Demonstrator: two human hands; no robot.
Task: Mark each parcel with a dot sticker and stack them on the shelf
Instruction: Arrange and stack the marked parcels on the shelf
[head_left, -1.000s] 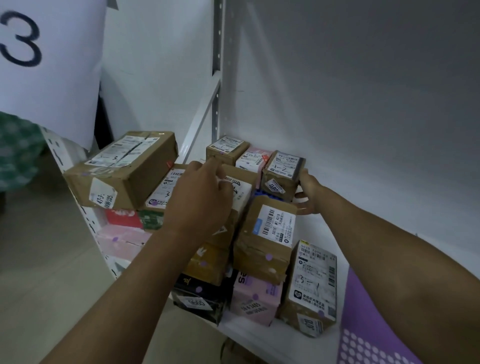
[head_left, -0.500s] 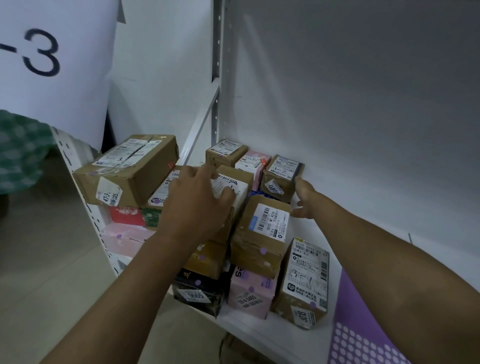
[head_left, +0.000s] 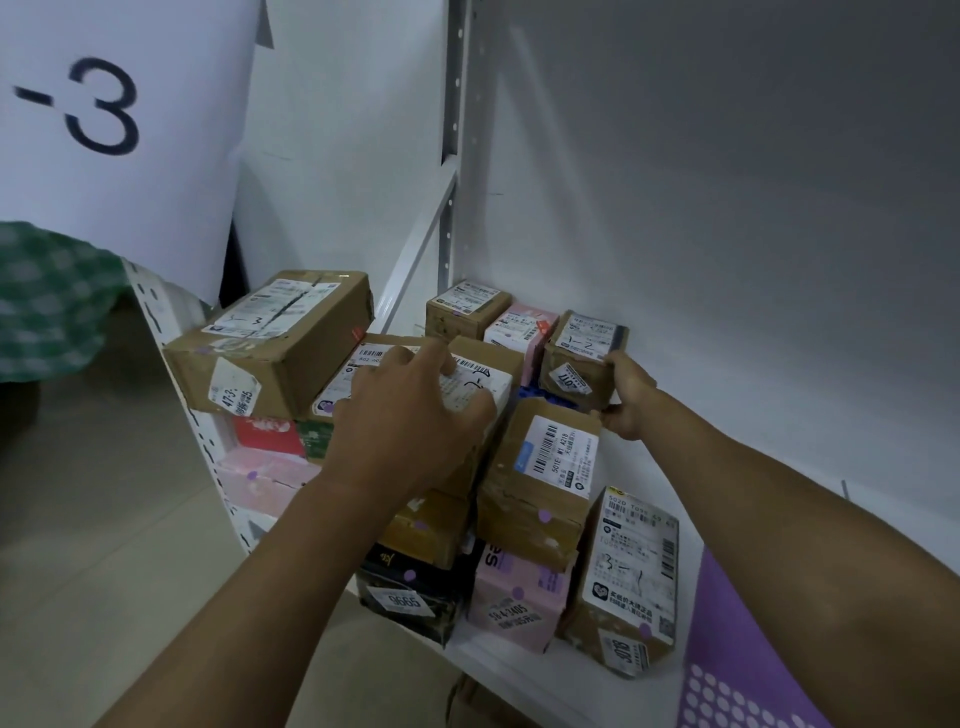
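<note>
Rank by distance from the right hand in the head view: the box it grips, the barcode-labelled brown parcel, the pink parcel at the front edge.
From the right hand:
1. Small brown box, gripped, at the back.
2. Barcode-labelled brown parcel, just in front.
3. Pink parcel, front edge.

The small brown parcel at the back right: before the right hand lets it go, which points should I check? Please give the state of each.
1. Right hand grips the small brown parcel: ok.
2. Parcel sits level: not ok, it looks tilted, resting on a blue item.
3. Dot sticker on this parcel: cannot tell, no dot shows on its visible faces.
4. Left hand steadies the white-labelled box in the middle: ok, fingers rest on top.
5. Front parcels marked: ok, purple dots show on the pink box and black box.
</note>
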